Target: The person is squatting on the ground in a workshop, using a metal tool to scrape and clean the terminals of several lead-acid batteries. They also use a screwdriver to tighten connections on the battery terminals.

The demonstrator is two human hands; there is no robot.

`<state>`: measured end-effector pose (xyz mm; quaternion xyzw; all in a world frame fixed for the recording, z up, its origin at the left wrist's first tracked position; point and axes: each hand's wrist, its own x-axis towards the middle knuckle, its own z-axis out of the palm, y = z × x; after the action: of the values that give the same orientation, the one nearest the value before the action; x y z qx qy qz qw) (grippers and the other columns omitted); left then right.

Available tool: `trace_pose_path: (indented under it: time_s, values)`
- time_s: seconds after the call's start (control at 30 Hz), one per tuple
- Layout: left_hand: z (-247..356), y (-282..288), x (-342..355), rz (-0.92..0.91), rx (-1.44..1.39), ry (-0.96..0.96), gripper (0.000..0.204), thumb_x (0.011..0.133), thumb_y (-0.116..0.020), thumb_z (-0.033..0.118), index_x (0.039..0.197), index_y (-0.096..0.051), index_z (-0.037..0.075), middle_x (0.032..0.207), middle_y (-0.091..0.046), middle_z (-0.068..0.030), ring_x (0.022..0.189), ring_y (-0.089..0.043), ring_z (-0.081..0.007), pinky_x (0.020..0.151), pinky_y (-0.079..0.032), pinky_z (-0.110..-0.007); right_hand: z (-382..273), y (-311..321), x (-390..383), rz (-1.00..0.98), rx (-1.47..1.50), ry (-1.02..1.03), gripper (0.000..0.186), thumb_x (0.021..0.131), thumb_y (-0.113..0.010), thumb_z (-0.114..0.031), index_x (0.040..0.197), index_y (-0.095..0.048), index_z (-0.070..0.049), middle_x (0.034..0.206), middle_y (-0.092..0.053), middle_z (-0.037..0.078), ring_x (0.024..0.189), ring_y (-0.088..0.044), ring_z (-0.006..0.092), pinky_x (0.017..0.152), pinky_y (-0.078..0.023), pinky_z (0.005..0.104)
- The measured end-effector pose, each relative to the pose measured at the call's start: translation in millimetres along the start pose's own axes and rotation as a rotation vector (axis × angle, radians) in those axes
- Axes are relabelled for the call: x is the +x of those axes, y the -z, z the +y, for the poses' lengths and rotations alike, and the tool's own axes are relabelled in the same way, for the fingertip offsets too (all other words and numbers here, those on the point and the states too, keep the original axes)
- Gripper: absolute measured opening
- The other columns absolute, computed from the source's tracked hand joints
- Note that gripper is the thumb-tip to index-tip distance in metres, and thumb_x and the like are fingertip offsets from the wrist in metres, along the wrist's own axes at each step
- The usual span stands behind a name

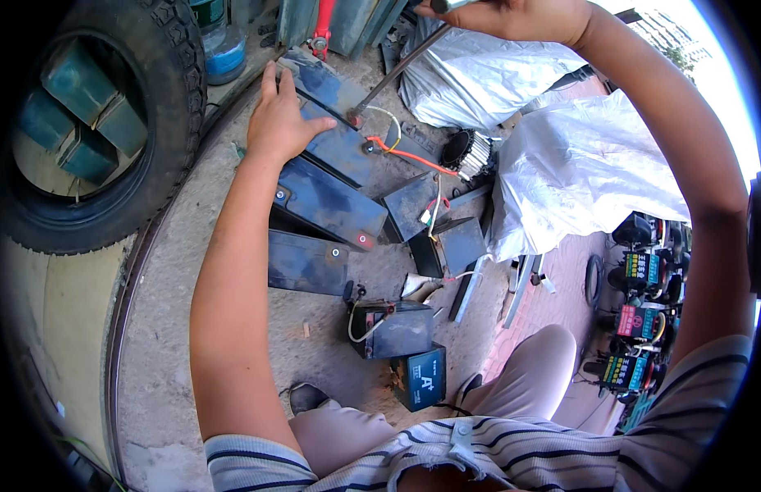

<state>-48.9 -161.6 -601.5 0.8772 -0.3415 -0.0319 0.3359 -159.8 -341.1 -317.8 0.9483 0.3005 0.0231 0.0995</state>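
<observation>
My left hand lies with fingers spread over the far dark battery, its thumb reaching toward the battery beside it. Raised at the top right, my right hand is closed round the handle of a long-shafted driver. The shaft slants down to the left, and its tip meets a reddish terminal at the far battery's right end. The driver's handle is mostly hidden by my fingers and the picture's edge. A yellow-white cable and an orange-red cable run near that terminal.
More batteries lie nearer on the concrete, some with loose leads. A tyre holding several battery blocks stands left. Silver sheeting and a finned motor are at the right. A red-handled tool is at the back.
</observation>
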Motion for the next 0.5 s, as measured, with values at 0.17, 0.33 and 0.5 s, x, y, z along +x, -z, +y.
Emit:
trace_pose_path:
  time_s: [0.17,0.33,0.5]
  values:
    - [52,-2,-13,0.136,0.038,-0.359,0.069,0.088,-0.075,0.032,0.145,-0.048,0.004,0.155,-0.041,-0.018,0.14,-0.045,-0.0376,0.111,-0.042,-0.042,-2,-2,-5,0.072,-0.099,-0.095,0.012,0.074,-0.077,-0.02,0.074,-0.07,-0.01,0.069,-0.065,0.012,0.066,-0.065,0.0349,0.057,-0.049,0.0455]
    - [97,-6,-8,0.246,-0.57,-0.463,0.036,0.101,-0.059,0.02,0.132,-0.059,0.003,0.117,-0.072,-0.0153,0.109,-0.068,-0.0349,0.094,-0.052,-0.04,-6,-13,1,0.14,-0.268,-0.138,0.026,0.081,-0.072,-0.033,0.07,-0.067,-0.01,0.068,-0.064,0.015,0.068,-0.065,0.0383,0.059,-0.051,0.0476]
    - [94,2,-1,0.285,-0.525,-0.453,0.026,0.1,-0.058,0.017,0.116,-0.069,0.0,0.104,-0.074,-0.0176,0.097,-0.07,-0.0371,0.084,-0.054,-0.038,-19,-25,4,0.286,-0.466,-0.329,0.03,0.086,-0.07,-0.04,0.1,-0.078,-0.015,0.09,-0.075,0.006,0.095,-0.069,0.0231,0.082,-0.052,0.04]
